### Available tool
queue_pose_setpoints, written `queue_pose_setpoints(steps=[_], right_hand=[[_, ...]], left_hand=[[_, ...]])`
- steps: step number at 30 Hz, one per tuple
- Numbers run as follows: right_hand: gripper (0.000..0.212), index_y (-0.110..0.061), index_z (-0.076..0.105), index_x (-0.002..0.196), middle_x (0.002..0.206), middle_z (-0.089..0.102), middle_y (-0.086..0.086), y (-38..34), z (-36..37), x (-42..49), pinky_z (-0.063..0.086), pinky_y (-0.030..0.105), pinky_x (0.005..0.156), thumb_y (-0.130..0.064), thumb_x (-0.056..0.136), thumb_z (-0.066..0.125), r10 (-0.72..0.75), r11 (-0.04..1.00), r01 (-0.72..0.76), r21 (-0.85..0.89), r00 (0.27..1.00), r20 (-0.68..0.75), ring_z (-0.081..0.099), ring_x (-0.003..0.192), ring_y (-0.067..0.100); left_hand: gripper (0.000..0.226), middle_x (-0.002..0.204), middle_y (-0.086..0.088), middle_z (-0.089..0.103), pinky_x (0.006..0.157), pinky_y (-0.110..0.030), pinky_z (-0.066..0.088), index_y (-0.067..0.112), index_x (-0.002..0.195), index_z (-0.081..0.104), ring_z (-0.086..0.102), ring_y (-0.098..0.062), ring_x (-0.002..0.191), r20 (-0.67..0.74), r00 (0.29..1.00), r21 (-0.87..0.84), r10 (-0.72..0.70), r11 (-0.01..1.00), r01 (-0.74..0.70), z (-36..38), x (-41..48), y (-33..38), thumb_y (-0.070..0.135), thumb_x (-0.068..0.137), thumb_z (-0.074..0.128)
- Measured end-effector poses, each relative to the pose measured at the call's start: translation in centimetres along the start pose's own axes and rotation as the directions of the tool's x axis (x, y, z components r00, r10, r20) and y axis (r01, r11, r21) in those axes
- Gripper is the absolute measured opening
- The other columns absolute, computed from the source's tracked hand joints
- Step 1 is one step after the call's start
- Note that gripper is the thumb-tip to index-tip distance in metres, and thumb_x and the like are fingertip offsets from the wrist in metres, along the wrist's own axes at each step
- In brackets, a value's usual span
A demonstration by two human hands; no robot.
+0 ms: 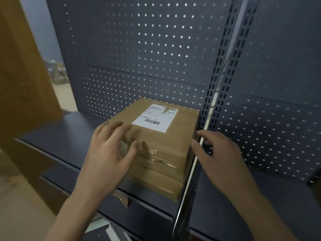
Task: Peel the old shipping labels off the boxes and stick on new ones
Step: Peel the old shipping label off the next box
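- Rectangular brown cardboard box with glossy tape and a white label at centre, on a dark shelf
- left hand spread flat on it; right hand open, empty, beside its right edge

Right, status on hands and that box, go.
Left hand flat on the box, open. Right hand open at its right edge. Label still on. Shelf post tight against the box.

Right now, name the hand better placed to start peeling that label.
Left, probably: the left hand already rests on the box top, nearest the label. The right hand hovers open beside it.
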State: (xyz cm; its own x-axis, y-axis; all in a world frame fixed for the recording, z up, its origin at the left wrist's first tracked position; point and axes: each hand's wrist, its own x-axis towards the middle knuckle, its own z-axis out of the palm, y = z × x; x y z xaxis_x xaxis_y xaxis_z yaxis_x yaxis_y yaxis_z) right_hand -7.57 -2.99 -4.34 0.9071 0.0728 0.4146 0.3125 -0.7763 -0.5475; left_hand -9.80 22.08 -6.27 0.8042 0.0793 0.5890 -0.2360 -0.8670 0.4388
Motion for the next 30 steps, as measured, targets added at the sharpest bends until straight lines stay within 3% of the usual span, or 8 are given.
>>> queue_pose_setpoints(steps=[5, 10, 13, 17, 20, 23, 26, 30], right_hand=[[0.054, -0.028, 0.049, 0.139, 0.134, 0.050, -0.011, -0.2, 1.5, 3.0, 0.042, 0.028, 0.099, -0.054, 0.092, 0.050, 0.031, 1.000, -0.031, 0.002, 0.998, 0.051, 0.048, 0.122, 0.007], [0.061, -0.031, 0.034, 0.147, 0.129, 0.047, -0.008, -0.4, 2.3, 5.2, 0.033, 0.022, 0.084, -0.053, 0.092, 0.051, 0.135, 0.991, -0.135, -0.010, 0.984, 0.113, 0.039, 0.101, 0.002], [0.072, -0.035, 0.019, 0.153, 0.130, 0.044, -0.015, -0.5, 3.1, 6.1, 0.035, 0.021, 0.086, -0.054, 0.092, 0.052, 0.261, 0.958, -0.281, 0.063, 0.938, 0.227, 0.043, 0.107, 0.004], [0.073, -0.037, 0.017, 0.152, 0.144, 0.040, -0.015, -0.5, 4.3, 6.3, 0.037, 0.022, 0.093, -0.055, 0.091, 0.052, 0.357, 0.894, -0.411, 0.179, 0.893, 0.273, 0.042, 0.111, 0.000], [0.069, -0.039, 0.021, 0.150, 0.131, 0.045, -0.024, -0.8, 4.8, 6.2, 0.041, 0.022, 0.093, -0.051, 0.091, 0.054, 0.374, 0.870, -0.427, 0.246, 0.897, 0.235, 0.050, 0.113, 0.001], [0.061, -0.041, 0.026, 0.148, 0.120, 0.051, -0.035, -1.1, 4.9, 6.0, 0.042, 0.015, 0.085, -0.042, 0.094, 0.055, 0.369, 0.855, -0.417, 0.308, 0.907, 0.204, 0.055, 0.105, -0.008], [0.039, -0.057, 0.038, 0.124, 0.085, 0.060, -0.046, -1.4, 5.0, 5.4, 0.045, 0.004, 0.065, -0.033, 0.097, 0.053, 0.375, 0.836, -0.419, 0.356, 0.908, 0.188, 0.060, 0.084, -0.018], [0.034, -0.055, 0.042, 0.115, 0.089, 0.065, -0.039, -1.6, 4.7, 4.5, 0.047, 0.005, 0.058, -0.028, 0.097, 0.054, 0.368, 0.811, -0.402, 0.426, 0.915, 0.163, 0.065, 0.082, -0.011]], left_hand=[[0.057, 0.136, -0.003, 0.051, 0.109, -0.034, 0.030, 0.020, 0.130, 0.058, 0.040, -0.025, 0.130, -0.009, 0.997, 0.029, -0.078, 0.996, 0.078, 0.1, 2.2, -2.4, 0.054, 0.086, 0.043], [0.064, 0.136, 0.000, 0.052, 0.105, -0.030, 0.033, 0.020, 0.129, 0.058, 0.044, -0.021, 0.128, 0.031, 0.991, -0.050, -0.129, 0.990, 0.130, 0.1, 4.5, -4.8, 0.059, 0.081, 0.042], [0.063, 0.133, 0.005, 0.056, 0.093, -0.023, 0.034, 0.026, 0.135, 0.053, 0.050, -0.015, 0.121, 0.140, 0.962, -0.161, -0.233, 0.954, 0.254, 0.3, 6.0, -6.2, 0.060, 0.082, 0.054], [0.039, 0.101, 0.035, 0.064, 0.079, -0.007, 0.037, 0.053, 0.113, 0.059, 0.057, 0.003, 0.109, 0.300, 0.912, -0.309, -0.281, 0.875, 0.372, 1.2, 7.5, -8.4, 0.059, 0.075, 0.055], [0.037, 0.094, 0.031, 0.066, 0.073, -0.003, 0.037, 0.049, 0.117, 0.061, 0.056, 0.011, 0.097, 0.310, 0.916, -0.381, -0.253, 0.850, 0.363, 1.7, 7.8, -9.1, 0.055, 0.080, 0.064], [0.035, 0.075, 0.039, 0.063, 0.063, 0.000, 0.037, 0.070, 0.079, 0.056, 0.053, 0.024, 0.079, 0.343, 0.916, -0.409, -0.208, 0.845, 0.345, 1.6, 7.8, -8.8, 0.038, 0.089, 0.064], [0.035, 0.079, 0.038, 0.064, 0.064, -0.008, 0.040, 0.070, 0.075, 0.055, 0.056, 0.019, 0.082, 0.375, 0.908, -0.424, -0.186, 0.837, 0.347, 1.7, 7.6, -8.9, 0.039, 0.088, 0.064], [0.029, 0.072, 0.043, 0.061, 0.064, -0.011, 0.040, 0.065, 0.073, 0.057, 0.057, 0.019, 0.079, 0.361, 0.912, -0.482, -0.195, 0.798, 0.362, 1.7, 7.4, -8.7, 0.041, 0.082, 0.070]])
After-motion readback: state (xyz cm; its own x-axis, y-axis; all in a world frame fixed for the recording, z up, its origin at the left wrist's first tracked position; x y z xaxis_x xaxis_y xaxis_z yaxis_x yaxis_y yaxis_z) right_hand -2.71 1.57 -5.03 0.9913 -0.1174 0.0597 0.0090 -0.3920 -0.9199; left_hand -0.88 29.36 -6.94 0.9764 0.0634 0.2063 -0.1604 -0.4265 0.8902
